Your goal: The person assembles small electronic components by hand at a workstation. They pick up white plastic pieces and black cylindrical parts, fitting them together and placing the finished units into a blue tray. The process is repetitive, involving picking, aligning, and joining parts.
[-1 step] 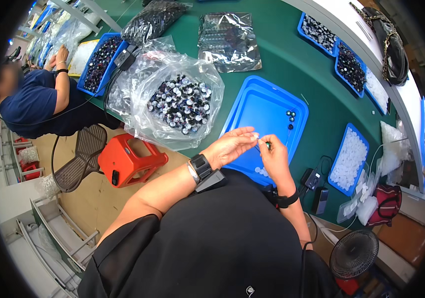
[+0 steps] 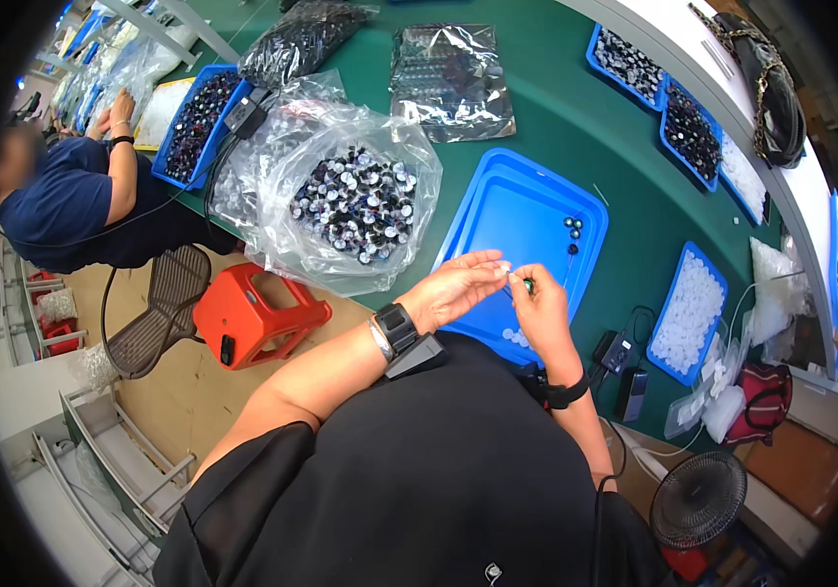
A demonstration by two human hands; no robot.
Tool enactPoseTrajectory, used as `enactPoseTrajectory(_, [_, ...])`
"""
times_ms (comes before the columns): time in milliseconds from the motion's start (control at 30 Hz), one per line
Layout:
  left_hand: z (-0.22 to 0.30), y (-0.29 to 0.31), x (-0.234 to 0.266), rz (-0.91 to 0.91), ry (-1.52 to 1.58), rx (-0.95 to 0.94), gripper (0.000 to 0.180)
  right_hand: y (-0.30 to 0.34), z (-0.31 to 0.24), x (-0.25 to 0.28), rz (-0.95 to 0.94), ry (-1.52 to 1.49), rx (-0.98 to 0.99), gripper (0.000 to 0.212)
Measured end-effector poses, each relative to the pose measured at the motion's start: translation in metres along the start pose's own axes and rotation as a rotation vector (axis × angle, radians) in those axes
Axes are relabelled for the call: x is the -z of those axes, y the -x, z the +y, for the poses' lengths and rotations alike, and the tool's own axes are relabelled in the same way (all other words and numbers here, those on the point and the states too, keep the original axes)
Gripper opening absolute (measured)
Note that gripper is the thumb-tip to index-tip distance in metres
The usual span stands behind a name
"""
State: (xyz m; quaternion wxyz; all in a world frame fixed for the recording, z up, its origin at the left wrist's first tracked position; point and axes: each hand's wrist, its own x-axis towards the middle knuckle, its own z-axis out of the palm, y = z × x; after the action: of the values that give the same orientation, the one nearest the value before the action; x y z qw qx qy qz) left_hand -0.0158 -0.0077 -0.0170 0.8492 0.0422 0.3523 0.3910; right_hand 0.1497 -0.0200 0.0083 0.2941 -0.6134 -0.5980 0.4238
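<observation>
Over the near part of a blue tray [image 2: 590, 210], my two hands meet at the fingertips. My left hand [image 2: 453, 290] pinches a small whitish piece [image 2: 505, 268] between thumb and forefinger, its other fingers stretched out. My right hand [image 2: 543, 311] is closed, with a small shiny dark-green piece [image 2: 529, 287] showing at its fingers; most of it is hidden. Several dark round pieces [image 2: 573, 233] lie at the tray's right side. Small clear-white discs [image 2: 515, 338] sit in its near corner, beside my right wrist.
Left of the tray stands an open plastic bag [image 2: 419, 220] of black-and-clear round parts. A blue tray of white pieces [image 2: 688, 311] is at right, near black adapters [image 2: 614, 352]. A red stool [image 2: 248, 318] and a seated co-worker [image 2: 71, 201] are at left.
</observation>
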Motion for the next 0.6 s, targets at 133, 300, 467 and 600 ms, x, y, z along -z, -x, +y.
enactPoseTrajectory(133, [0.0005,0.0003,0.0001,0.002,0.040,0.017,0.042,0.0004,-0.0002,-0.0014,0.021,-0.008,0.029,0.008])
enactPoseTrajectory(300, [-0.0013,-0.0007,0.0022,0.020,0.080,0.038,0.039,0.0009,-0.0020,-0.0021,0.063,0.059,0.064,0.008])
enactPoseTrajectory(467, [-0.0009,0.0003,-0.0002,0.015,0.060,0.019,0.037,0.0006,-0.0085,-0.0023,0.083,0.098,0.103,0.008])
enactPoseTrajectory(600, [-0.0009,0.0009,-0.0006,0.007,0.028,0.015,0.037,-0.0008,-0.0073,-0.0053,0.090,0.083,0.109,0.008])
